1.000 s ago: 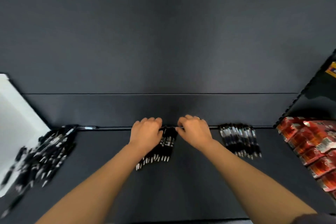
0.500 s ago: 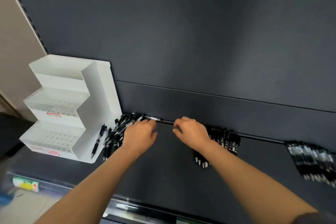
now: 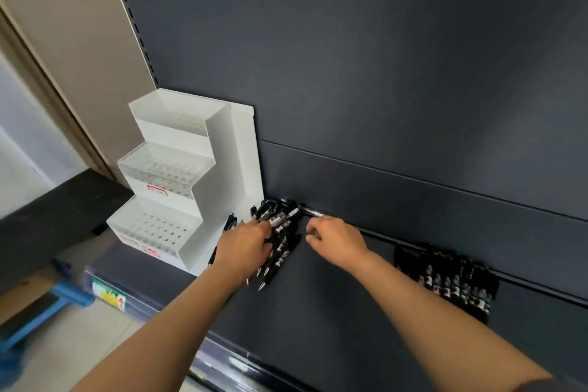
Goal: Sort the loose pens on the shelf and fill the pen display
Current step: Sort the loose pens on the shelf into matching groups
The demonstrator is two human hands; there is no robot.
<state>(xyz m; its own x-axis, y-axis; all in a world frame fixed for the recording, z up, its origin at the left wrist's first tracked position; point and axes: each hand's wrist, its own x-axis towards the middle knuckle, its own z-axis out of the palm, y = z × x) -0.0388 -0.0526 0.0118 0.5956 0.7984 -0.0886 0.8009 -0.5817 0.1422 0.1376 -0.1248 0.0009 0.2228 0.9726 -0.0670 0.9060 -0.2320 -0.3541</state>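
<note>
Loose pens (image 3: 281, 234): black click pens, heaped in a rough fan on the dark shelf (image 3: 318, 312). Tips point to the shelf's front edge, caps toward the back panel (image 3: 381, 73). The heap lies just beside the right wall of the white pen display (image 3: 219, 175), a three-step stand with perforated tiers standing at the shelf's left end.

Left hand (image 3: 245, 248): palm down on the left part of the heap, fingers laid over the pens and pressing them. Several tips stick out below the wrist.

Right hand (image 3: 337, 243): knuckles up, just right of the heap, fingers curled under. Possibly pinching a pen, but the fingertips are hidden, so I cannot tell.

One pen with a silver section (image 3: 313, 212) lies along the joint of shelf and back panel, near the right hand's fingertips.

Row of pens (image 3: 445, 280): well apart to the right, laid side by side, blurred.

Yellow-green price label (image 3: 108, 296) on the shelf's front edge.
</note>
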